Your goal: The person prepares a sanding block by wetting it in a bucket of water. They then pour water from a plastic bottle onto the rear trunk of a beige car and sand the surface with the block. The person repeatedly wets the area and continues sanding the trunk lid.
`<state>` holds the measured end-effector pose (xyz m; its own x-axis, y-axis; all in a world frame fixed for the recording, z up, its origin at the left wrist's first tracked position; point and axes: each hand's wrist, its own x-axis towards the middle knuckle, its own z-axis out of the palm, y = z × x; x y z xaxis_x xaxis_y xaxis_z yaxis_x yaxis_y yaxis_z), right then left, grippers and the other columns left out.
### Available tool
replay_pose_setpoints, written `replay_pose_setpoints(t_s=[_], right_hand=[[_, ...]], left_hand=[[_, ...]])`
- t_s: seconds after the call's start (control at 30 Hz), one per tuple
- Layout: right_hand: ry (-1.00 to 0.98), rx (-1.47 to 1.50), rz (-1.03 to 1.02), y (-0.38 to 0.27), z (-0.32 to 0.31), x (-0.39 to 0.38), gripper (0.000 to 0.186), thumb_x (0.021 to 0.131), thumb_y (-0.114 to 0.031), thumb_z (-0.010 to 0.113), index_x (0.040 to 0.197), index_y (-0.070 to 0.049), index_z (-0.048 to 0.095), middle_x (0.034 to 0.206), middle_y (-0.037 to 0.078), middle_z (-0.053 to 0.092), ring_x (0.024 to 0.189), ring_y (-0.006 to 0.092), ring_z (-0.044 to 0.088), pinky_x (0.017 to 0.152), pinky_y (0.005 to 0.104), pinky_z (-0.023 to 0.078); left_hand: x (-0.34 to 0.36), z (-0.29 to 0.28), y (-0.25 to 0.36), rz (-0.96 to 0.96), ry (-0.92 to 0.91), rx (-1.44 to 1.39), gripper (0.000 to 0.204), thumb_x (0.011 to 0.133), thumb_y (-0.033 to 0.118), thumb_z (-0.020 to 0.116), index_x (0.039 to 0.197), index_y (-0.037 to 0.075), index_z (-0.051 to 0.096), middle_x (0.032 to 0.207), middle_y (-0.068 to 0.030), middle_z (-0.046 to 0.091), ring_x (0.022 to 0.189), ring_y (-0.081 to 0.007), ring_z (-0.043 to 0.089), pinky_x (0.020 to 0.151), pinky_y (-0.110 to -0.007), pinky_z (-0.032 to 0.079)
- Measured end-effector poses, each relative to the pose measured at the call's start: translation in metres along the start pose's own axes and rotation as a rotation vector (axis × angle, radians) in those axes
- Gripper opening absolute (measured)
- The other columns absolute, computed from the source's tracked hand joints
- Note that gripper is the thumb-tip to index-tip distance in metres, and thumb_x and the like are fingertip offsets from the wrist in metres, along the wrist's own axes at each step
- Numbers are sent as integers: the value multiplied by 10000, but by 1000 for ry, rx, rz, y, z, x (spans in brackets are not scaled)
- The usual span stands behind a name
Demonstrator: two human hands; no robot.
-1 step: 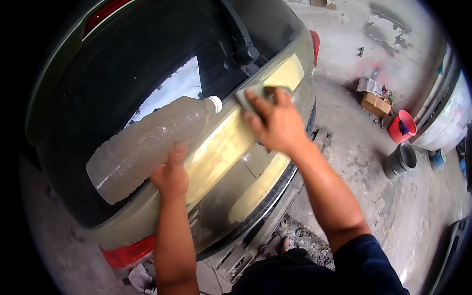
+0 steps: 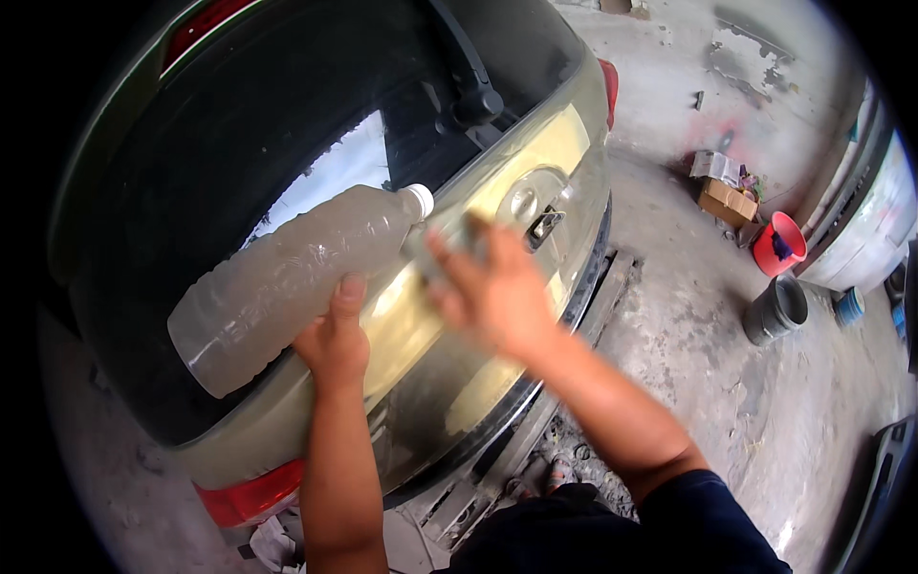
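My left hand grips a large clear plastic bottle of cloudy liquid from below, thumb up along its side; the other fingers are hidden. The bottle lies tilted, its white cap toward the upper right, in front of the car's dark rear window. Blurred by motion, my right hand presses a grey-green sanding block on the tailgate, just right of the cap. Pale yellow patches cover the olive paint there.
A rear wiper sits above the panel, and a round recess with a latch lies to the right. Wooden slats run below the bumper. Farther right stand a grey bucket, a red bucket and a cardboard box.
My right hand has slid the sanding block left and down along the panel toward the bottle cap, uncovering the round recess and latch. My left hand and the bottle have hardly moved.
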<state>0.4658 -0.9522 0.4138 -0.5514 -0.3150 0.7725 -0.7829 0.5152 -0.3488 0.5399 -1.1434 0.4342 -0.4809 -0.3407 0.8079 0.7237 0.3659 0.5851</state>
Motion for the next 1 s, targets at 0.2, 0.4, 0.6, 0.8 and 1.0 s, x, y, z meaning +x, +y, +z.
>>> replay_pose_setpoints(t_s=[0.2, 0.4, 0.6, 0.8, 1.0], right_hand=[[142, 13, 41, -11, 9, -14, 506, 831, -304, 709, 1303, -131, 657, 1264, 261, 549, 1046, 393, 570, 871, 451, 526], [52, 37, -7, -62, 8, -26, 486, 855, -316, 684, 1302, -126, 653, 1258, 258, 537, 1014, 396, 576, 877, 460, 522], [161, -24, 176, 6, 0, 0, 492, 863, -308, 670, 1318, -122, 642, 1263, 253, 539, 1031, 402, 566, 888, 466, 516], [126, 220, -35, -53, 28, -65, 549, 827, -245, 734, 1351, -123, 627, 1353, 311, 489, 1090, 433, 531, 955, 489, 473], [252, 226, 232, 57, 21, -5, 548, 853, -254, 728, 1358, -80, 607, 1350, 348, 472, 1150, 471, 520, 969, 493, 470]], left_hand=[[4, 11, 2, -28, -34, -83, 481, 914, 171, 741, 1293, -36, 530, 1224, -117, 624, 1105, -212, 598, 975, -344, 462], [9, -3, -1, -43, -74, -37, 481, 941, 117, 687, 1349, -33, 480, 1336, -131, 560, 1220, -225, 549, 1053, -368, 436], [12, 7, 1, -19, -66, -54, 517, 935, 144, 704, 1365, -23, 470, 1335, -131, 558, 1208, -229, 558, 1060, -376, 436], [1, 1, -5, -43, -27, 72, 527, 914, 196, 734, 1333, -22, 500, 1285, -121, 586, 1160, -218, 571, 1008, -356, 454], [-7, -2, -12, -27, 101, 36, 647, 884, 228, 764, 1384, -15, 434, 1342, -114, 537, 1191, -224, 551, 1030, -368, 450]])
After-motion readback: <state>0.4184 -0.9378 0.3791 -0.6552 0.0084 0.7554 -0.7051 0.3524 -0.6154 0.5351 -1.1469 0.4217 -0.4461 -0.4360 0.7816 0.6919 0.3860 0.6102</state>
